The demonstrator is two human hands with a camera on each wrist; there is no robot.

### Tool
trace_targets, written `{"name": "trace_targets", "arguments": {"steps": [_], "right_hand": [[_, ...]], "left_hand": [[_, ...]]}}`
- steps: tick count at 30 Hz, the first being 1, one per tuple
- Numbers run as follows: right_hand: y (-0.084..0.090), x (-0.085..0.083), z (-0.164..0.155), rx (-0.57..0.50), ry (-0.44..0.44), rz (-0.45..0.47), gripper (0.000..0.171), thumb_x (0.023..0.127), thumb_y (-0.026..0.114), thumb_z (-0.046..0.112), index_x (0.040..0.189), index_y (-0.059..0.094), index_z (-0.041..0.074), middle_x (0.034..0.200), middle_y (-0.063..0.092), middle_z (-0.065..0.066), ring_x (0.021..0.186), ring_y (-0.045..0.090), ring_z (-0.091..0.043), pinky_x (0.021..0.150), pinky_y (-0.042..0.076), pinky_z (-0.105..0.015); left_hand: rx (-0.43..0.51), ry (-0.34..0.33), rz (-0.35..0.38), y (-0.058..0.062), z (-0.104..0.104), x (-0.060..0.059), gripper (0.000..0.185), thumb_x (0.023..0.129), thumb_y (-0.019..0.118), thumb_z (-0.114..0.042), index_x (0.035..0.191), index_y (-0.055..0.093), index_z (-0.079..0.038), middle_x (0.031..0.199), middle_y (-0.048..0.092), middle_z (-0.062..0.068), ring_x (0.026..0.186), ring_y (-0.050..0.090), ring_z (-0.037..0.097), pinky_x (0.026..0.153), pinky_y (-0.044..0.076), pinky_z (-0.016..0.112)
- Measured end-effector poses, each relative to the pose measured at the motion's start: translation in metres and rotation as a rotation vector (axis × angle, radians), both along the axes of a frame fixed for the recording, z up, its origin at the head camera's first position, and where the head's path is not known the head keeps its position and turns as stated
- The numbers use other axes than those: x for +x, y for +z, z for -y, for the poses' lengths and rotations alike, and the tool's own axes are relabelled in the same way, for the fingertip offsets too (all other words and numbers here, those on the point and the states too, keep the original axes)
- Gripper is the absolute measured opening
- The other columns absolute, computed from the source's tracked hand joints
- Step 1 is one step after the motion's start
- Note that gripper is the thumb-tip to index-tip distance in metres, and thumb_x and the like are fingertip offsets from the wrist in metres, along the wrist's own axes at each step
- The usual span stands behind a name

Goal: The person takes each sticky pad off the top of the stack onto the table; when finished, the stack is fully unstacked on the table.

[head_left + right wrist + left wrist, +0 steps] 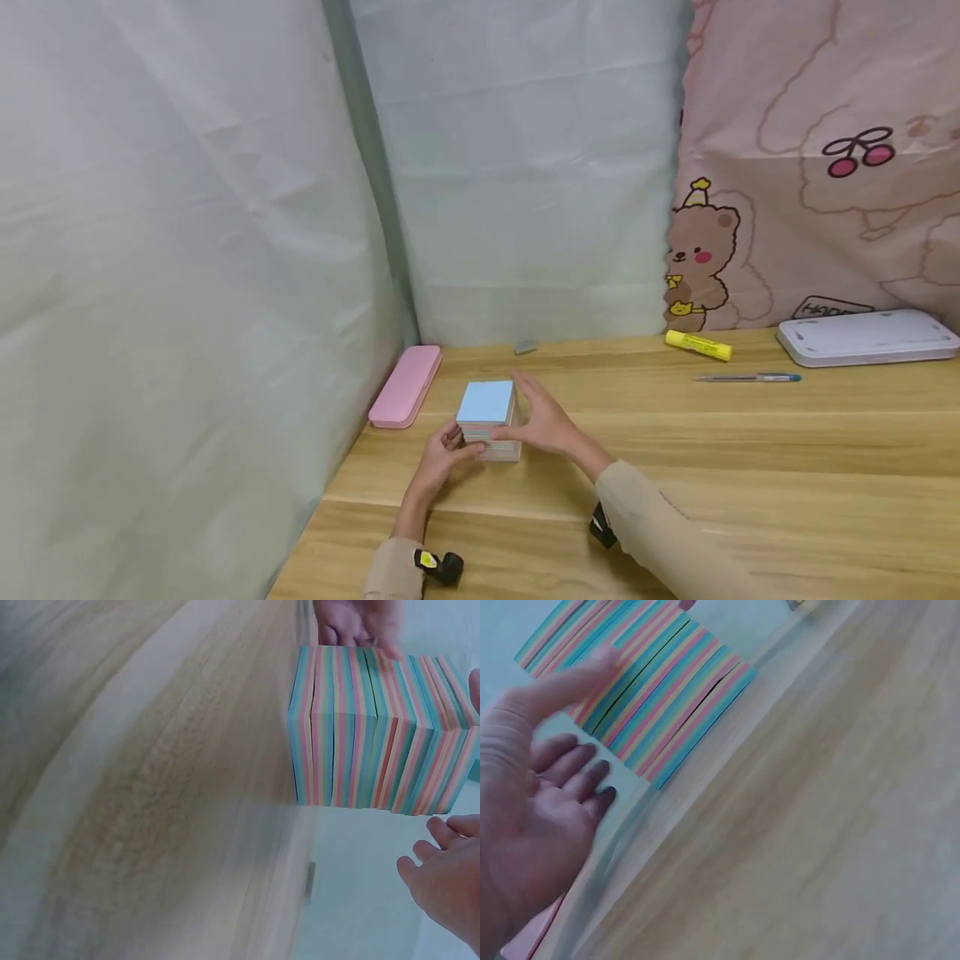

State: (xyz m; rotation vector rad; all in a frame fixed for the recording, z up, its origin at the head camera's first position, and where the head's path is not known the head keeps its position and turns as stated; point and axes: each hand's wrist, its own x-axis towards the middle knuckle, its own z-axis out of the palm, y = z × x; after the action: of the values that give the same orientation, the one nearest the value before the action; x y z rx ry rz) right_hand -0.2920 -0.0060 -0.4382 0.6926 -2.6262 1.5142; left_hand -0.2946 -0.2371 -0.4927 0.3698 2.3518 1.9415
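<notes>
A tall block of stacked sticky notes point(486, 403) stands on the wooden table, pale blue on top. Its sides show pink, yellow, blue and green stripes, with thin gaps between layers. At its left is my left hand point(437, 463), thumb stretched toward the near side. In the left wrist view, that hand's other fingers point(592, 780) are loosely bent beside the block, apart from it. My right hand point(549, 423) spreads around the right side, thumb by the near face. The right wrist view shows right fingers point(424, 851) with a gap to the block.
A pink case point(406, 387) lies to the left near the curtain. Along the back are a small grey piece point(526, 347), a yellow glue stick point(698, 345), a pen point(748, 378) and a white case point(868, 338). Curtains hang behind and left.
</notes>
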Motion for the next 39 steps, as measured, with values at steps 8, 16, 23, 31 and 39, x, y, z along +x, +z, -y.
{"name": "trace_targets", "arguments": {"steps": [8, 16, 23, 31, 39], "right_hand": [[0.001, 0.001, 0.003, -0.032, -0.001, -0.018, 0.105, 0.077, 0.081, 0.042, 0.153, 0.022, -0.001, 0.160, 0.022, -0.024, 0.147, 0.023, -0.045, 0.118, 0.027, -0.064], [0.003, 0.001, 0.008, -0.046, -0.034, -0.036, 0.094, 0.079, 0.081, 0.034, 0.149, 0.031, -0.003, 0.156, 0.032, -0.024, 0.143, 0.032, -0.044, 0.114, 0.035, -0.063], [0.004, 0.001, 0.010, -0.081, -0.059, -0.022, 0.090, 0.079, 0.081, 0.031, 0.148, 0.035, -0.003, 0.154, 0.037, -0.023, 0.142, 0.035, -0.043, 0.114, 0.036, -0.062], [0.006, 0.000, 0.009, -0.099, -0.081, -0.015, 0.087, 0.077, 0.084, 0.028, 0.145, 0.039, -0.002, 0.151, 0.041, -0.023, 0.139, 0.039, -0.043, 0.113, 0.038, -0.061], [0.016, -0.006, 0.003, -0.134, -0.098, 0.041, 0.088, 0.077, 0.084, 0.028, 0.147, 0.038, 0.000, 0.152, 0.041, -0.021, 0.137, 0.040, -0.045, 0.111, 0.041, -0.059]], "left_hand": [[0.174, -0.004, -0.046, 0.014, -0.004, 0.000, 0.083, 0.085, 0.070, -0.002, 0.153, 0.022, 0.001, 0.162, 0.019, 0.016, 0.149, 0.019, 0.033, 0.121, 0.022, 0.032], [0.219, -0.015, -0.093, 0.023, -0.010, 0.001, 0.072, 0.087, 0.067, 0.003, 0.150, 0.033, 0.001, 0.158, 0.030, 0.018, 0.130, 0.051, 0.002, 0.104, 0.046, 0.012], [0.239, 0.007, -0.095, 0.024, -0.012, 0.001, 0.065, 0.088, 0.065, 0.004, 0.146, 0.039, 0.002, 0.155, 0.035, 0.021, 0.114, 0.061, -0.002, 0.097, 0.051, 0.014], [0.258, 0.010, -0.095, 0.023, -0.012, 0.002, 0.064, 0.087, 0.066, 0.004, 0.145, 0.039, 0.005, 0.153, 0.035, 0.024, 0.117, 0.059, -0.001, 0.099, 0.050, 0.014], [0.271, 0.007, -0.097, 0.022, -0.013, 0.001, 0.063, 0.088, 0.065, 0.005, 0.145, 0.038, 0.007, 0.154, 0.034, 0.023, 0.124, 0.056, 0.001, 0.102, 0.048, 0.016]]}}
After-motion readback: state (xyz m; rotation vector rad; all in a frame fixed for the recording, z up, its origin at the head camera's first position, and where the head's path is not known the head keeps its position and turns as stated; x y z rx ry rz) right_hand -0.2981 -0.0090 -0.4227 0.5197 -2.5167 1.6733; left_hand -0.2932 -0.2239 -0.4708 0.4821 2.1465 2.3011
